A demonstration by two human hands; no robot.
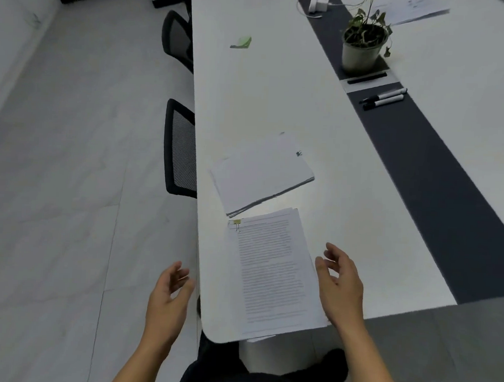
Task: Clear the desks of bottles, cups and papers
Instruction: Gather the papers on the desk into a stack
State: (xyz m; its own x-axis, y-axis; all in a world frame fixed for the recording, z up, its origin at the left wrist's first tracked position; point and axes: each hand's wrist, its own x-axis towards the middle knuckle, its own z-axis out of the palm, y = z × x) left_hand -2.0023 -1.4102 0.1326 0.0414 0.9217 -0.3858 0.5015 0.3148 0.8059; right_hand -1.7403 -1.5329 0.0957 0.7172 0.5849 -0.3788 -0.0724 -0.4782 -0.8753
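Head view was all I had, and I went across it from left to right. Two black mesh chairs stood tucked against the left edge of the white desk, one nearer and one farther along. My left hand hung off the desk's near corner, over the floor, its fingers spread and loosely curled, gripping nothing. On the desk I counted two stacks of paper close to me. The near stack lay at the corner, printed text facing up, with one gold clip at its top left, and its lower edge stuck out slightly past the desk end. The far stack lay just beyond it, blank side up, turned at an angle, with a small dark mark near its upper right. Further up the desk sat one small green item, too blurred for me to name. My right hand was at the right edge of the near stack, fingers apart and bent; I could not tell whether they touched the sheets. A dark strip ran along the middle of the desk. On it I counted two markers lying side by side, one potted plant beyond them, and a white charger with its cable at the top. More papers lay on the far right, near the top edge.
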